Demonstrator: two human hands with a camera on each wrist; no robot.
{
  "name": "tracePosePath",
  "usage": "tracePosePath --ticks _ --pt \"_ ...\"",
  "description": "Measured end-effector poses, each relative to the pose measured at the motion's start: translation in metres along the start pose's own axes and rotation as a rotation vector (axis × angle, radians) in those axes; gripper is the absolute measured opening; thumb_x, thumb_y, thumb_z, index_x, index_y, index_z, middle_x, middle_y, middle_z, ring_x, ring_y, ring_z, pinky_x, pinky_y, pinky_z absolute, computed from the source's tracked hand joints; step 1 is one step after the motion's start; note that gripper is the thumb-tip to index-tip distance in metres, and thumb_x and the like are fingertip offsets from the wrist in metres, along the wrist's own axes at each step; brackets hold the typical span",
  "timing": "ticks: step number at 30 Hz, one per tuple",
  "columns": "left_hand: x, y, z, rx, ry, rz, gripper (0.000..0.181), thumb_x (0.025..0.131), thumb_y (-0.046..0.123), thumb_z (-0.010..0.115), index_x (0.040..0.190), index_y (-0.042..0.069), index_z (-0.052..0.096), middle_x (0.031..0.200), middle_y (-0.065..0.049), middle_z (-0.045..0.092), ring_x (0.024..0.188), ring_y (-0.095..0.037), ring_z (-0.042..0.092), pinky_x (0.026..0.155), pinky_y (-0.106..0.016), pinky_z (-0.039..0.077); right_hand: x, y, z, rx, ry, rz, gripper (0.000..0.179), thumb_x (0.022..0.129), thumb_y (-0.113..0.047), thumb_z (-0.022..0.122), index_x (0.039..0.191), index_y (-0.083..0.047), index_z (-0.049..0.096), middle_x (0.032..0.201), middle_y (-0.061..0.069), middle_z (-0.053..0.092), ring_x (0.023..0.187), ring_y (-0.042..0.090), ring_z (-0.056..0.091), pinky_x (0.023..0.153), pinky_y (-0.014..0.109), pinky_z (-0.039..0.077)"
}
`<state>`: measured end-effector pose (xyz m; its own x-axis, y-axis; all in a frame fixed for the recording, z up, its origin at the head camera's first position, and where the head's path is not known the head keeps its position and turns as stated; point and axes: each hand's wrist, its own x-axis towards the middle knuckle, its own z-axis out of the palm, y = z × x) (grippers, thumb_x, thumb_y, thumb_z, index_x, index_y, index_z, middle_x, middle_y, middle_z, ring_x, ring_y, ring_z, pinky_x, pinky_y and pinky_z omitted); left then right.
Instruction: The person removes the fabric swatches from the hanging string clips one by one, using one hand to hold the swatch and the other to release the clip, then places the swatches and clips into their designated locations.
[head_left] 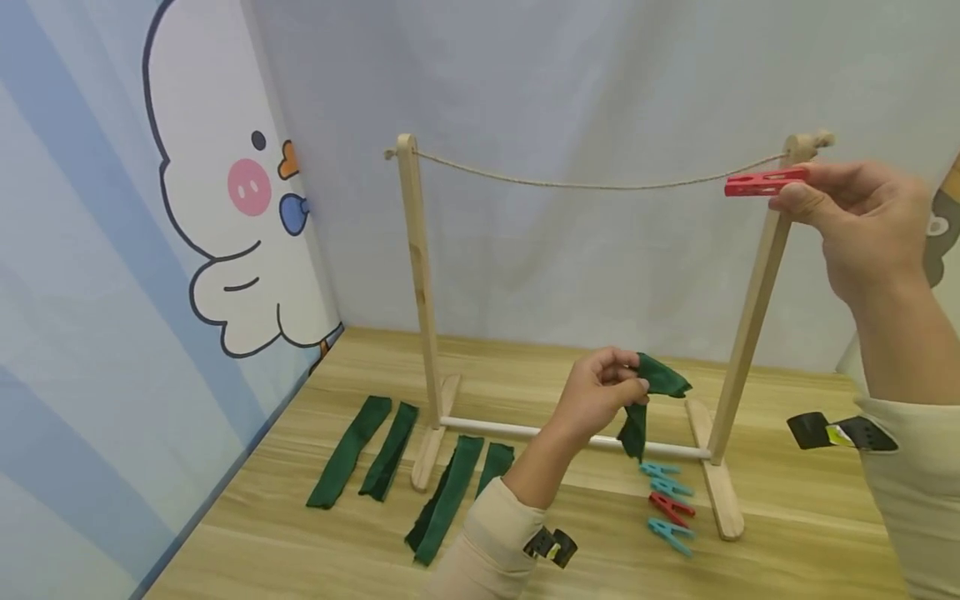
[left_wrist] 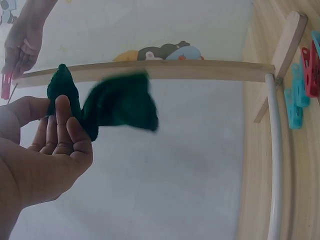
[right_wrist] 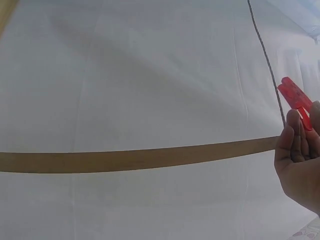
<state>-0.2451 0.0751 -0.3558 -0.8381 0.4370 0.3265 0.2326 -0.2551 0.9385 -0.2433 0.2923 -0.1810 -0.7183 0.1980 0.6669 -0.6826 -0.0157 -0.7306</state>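
My left hand (head_left: 600,396) pinches a green cloth strip (head_left: 660,377) low between the posts of a wooden stand; the strip's ends droop on either side of the fingers. In the left wrist view the same strip (left_wrist: 122,102) is bent and partly blurred. Up at the right post, my right hand (head_left: 873,221) holds a red clothespin (head_left: 763,182) between thumb and fingers, beside the right end of the twine line (head_left: 555,184). The right wrist view has the red clothespin (right_wrist: 296,95) close to the twine (right_wrist: 267,60); whether they touch I cannot tell.
Several green strips (head_left: 351,450) lie on the wooden table (head_left: 247,533) at the left. Blue and red clothespins (head_left: 670,533) sit in a column near the stand's right foot (head_left: 723,500). A white rod (head_left: 487,427) joins the posts low down. Behind hangs a pale curtain (head_left: 570,275).
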Motion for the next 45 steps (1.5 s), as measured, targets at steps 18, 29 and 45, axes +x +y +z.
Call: tracePosePath --ticks 18,29,45 --pt "-0.025 -0.001 -0.018 -0.016 -0.014 -0.064 0.019 0.088 -0.006 0.057 0.107 -0.006 0.056 0.081 -0.01 0.062 0.072 -0.026 0.065 0.074 -0.037 0.053 -0.04 0.01 -0.001 0.115 -0.098 0.034 0.026 0.077 0.019 0.064 0.103 0.015 0.063 0.091 0.012 0.067 0.079 0.017 0.065 0.074 0.018 0.05" --pt "-0.036 -0.007 -0.033 0.04 -0.009 -0.073 0.021 0.09 -0.001 0.056 0.111 -0.004 0.056 0.086 -0.011 0.064 0.073 -0.024 0.066 0.073 -0.031 0.052 -0.066 0.024 -0.005 0.229 -0.211 0.09 0.026 0.078 0.027 0.054 0.102 0.016 0.059 0.095 0.017 0.064 0.084 0.02 0.064 0.072 0.022 0.051" --pt "-0.055 0.008 -0.044 0.086 0.036 -0.158 0.018 0.089 -0.007 0.052 0.106 -0.01 0.055 0.088 -0.02 0.064 0.075 -0.031 0.065 0.075 -0.034 0.051 -0.123 0.059 -0.027 -0.037 -0.278 0.319 0.023 0.083 0.013 0.061 0.102 0.001 0.058 0.095 0.004 0.063 0.079 0.012 0.061 0.069 0.018 0.05"
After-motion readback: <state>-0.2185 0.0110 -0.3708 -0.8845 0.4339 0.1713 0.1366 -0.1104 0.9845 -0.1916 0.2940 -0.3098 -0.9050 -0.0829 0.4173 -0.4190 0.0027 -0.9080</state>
